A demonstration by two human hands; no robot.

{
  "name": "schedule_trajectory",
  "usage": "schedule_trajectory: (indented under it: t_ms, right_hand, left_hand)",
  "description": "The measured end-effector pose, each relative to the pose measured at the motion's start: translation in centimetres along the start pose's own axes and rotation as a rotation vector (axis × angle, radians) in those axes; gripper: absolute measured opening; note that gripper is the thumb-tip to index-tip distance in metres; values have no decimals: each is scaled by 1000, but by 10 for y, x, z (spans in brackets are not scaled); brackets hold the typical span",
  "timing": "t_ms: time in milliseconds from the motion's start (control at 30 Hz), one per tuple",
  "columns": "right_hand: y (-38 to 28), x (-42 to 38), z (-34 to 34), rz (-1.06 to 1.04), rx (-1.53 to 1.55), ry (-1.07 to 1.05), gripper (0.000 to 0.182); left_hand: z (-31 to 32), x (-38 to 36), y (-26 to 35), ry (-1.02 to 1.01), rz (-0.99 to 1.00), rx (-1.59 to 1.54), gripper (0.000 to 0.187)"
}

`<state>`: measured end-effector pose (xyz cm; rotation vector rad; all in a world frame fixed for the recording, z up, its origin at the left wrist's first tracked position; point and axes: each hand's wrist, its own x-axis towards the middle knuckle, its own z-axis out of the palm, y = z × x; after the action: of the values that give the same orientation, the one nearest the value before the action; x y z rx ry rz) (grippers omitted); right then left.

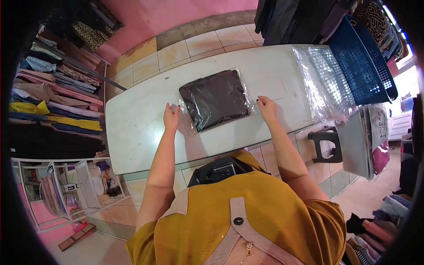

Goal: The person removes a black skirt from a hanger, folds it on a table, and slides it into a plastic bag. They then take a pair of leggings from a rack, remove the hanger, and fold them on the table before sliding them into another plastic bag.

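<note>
A dark folded garment [214, 98] lies flat on the white table inside a clear plastic bag [191, 123]. My left hand [171, 118] is beside the bag's left edge, thumb and forefinger apart and nothing between them. On the other side, my right hand [268, 110] has its fingers curled in, with the fingertips right at the bag's clear right edge. The bag's film shines and wrinkles over the cloth.
The long white table [137, 141] runs across in front of me. At its right end lie clear plastic bags [316, 84] against a blue basket [360, 62]. A black stool [325, 143] stands below. Folded clothes [57, 95] fill shelves at left.
</note>
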<state>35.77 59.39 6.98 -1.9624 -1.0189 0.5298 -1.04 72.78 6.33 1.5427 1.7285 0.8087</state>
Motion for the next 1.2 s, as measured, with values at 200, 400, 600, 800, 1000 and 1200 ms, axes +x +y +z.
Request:
schedule_trajectory:
  t_ms: [200,400,600,800,1000,1200]
  right_hand:
    - [-14,58,44,98,-38,-120,38]
    - [-49,75,45,116,-130,-361,38]
    - [-41,73,48,-68,-58,-411,29]
    - [-1,64,60,116,261,-506,34]
    - [-17,26,7,-3,91,-642,27]
    - [17,-39,-45,-94,148,-587,36]
  left_hand:
    - [16,0,35,-52,-200,255,55]
    - [35,-9,24,171,29,406,28]
    - [40,-30,31,130,-431,-190,22]
    - [41,-84,43,189,-520,-628,26]
    - [43,-159,41,-32,-571,-743,18]
    - [64,-252,26,4,-448,-792,19]
